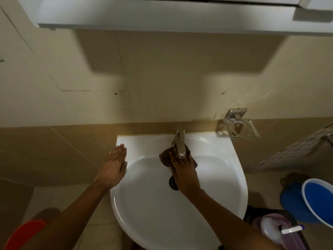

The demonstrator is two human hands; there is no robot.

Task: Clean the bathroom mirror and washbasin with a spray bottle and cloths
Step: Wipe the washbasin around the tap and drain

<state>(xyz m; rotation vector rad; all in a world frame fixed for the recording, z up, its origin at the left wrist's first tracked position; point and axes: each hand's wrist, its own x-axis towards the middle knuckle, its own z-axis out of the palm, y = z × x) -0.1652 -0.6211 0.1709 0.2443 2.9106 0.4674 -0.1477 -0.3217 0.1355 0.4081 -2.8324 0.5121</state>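
One right hand (183, 173) presses cloth (164, 157) against washbasin (225, 159) tap (180, 145).

Basin (212, 179) bowl lay mostly open at centre and lower frame. Tap (180, 145) stood at back rim, centre frame, blocking straight reach to wall. Right hand (185, 175) with dark cloth (166, 157) filled gap under spout and hid part of drain (172, 183). Left hand (114, 167) lay flat, fingers spread, on basin's left rim. Soap holder (241, 128) jutted from wall right of tap. Cabinet (162, 13) overhung at top. Blue bucket (317, 201) and bottle (277, 230) crowded lower right.
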